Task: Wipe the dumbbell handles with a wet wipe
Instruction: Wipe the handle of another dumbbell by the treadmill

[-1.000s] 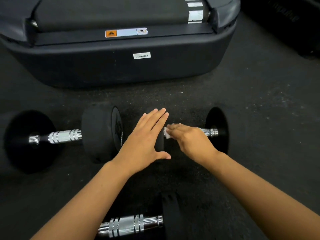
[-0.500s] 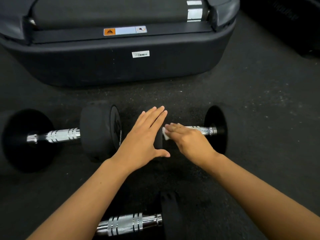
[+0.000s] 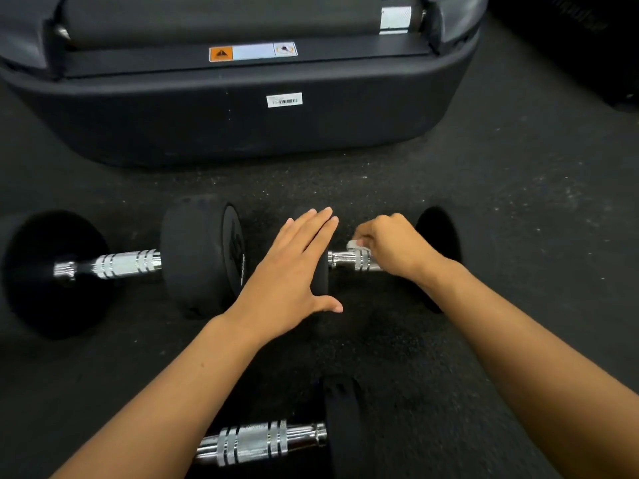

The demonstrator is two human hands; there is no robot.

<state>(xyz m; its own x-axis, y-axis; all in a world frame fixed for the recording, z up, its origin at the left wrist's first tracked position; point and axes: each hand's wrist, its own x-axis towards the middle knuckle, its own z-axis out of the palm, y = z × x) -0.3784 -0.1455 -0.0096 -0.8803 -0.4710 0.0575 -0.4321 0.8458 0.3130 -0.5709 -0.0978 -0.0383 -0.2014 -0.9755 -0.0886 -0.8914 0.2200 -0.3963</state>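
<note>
Head cam: left hand [image 3: 294, 267] flat, fingers straight, pressing the inner weight of the right dumbbell [image 3: 439, 257] on the floor [image 3: 518, 219]. Right hand [image 3: 394, 247] curled round the chrome handle [image 3: 349, 260] w/ a white wet wipe [image 3: 358, 245] pinched under the fingertips. 2nd dumbbell [image 3: 193, 261] just left, 3rd [image 3: 342, 426] nearer the cam. Treadmill end [image 3: 224, 126] behind.

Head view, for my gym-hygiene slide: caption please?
Right hand rubs wet wipe along dumbbell handle; left hand steadies its weight.
</note>
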